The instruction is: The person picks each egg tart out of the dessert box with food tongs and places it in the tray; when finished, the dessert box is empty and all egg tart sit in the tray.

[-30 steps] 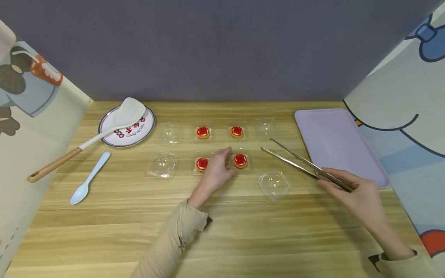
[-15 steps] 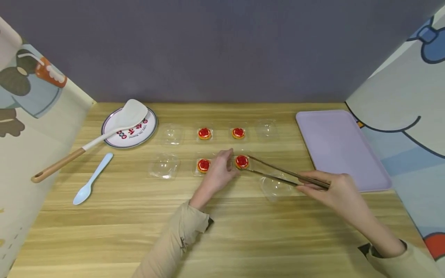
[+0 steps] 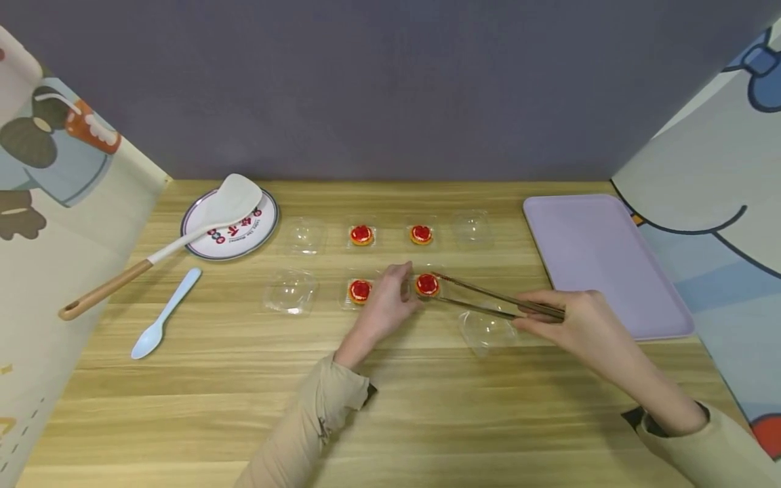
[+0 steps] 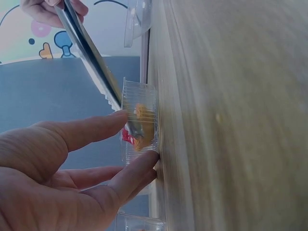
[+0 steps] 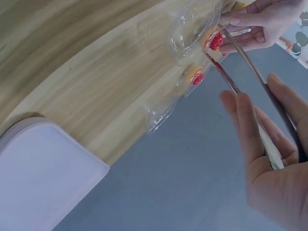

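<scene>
A small tart (image 3: 427, 285) topped with red fruit and white cream sits in a clear plastic box (image 4: 139, 89) on the wooden table. My left hand (image 3: 387, 298) grips this box at its left side, thumb and fingers at its edges. Long metal tongs (image 3: 476, 289) are held in my right hand (image 3: 576, 318), between thumb and fingers. Their tips reach down on either side of the tart; whether both press on it I cannot tell. Partly behind my left hand lies another tart (image 3: 360, 291) in its own box. Under the tongs is an open clear lid (image 3: 485, 329).
Two more boxed tarts (image 3: 361, 235) stand in a back row. Clear lids (image 3: 291, 291) lie at left. A purple tray (image 3: 604, 264) lies at right. At the far left are a plate (image 3: 256, 234) under a white spatula (image 3: 232, 200) and a blue spoon (image 3: 165, 315).
My right hand has moved left, bringing the tongs from beside the tray to around the front right tart. The left hand stays at the box.
</scene>
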Motion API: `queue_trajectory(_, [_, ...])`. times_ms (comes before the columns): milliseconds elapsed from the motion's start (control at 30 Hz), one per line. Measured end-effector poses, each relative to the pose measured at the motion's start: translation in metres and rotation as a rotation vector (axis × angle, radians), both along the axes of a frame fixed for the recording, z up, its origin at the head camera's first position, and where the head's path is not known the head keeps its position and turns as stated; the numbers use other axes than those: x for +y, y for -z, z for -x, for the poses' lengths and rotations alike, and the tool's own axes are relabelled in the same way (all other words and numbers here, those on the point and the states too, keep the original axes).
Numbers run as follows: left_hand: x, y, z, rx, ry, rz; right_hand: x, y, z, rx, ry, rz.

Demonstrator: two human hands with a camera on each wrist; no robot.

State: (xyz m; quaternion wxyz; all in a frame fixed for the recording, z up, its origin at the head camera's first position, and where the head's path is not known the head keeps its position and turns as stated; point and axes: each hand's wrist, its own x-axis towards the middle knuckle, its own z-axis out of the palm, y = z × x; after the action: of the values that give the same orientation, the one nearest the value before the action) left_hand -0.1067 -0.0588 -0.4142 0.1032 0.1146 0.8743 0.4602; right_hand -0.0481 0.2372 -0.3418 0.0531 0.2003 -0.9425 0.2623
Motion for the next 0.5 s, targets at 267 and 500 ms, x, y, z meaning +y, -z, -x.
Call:
queue_trajectory(267, [0.001, -0.0006, -0.0004, 0.009, 0.011, 0.017, -0.0053, 0.0009, 0.0007, -0.019, -0.018, -0.001])
queue_trajectory(500, [0.0011, -0.0009, -0.0007, 0.007, 0.008, 0.026, -0.0043, 0.003, -0.0002, 0.001, -0.04, 0.03])
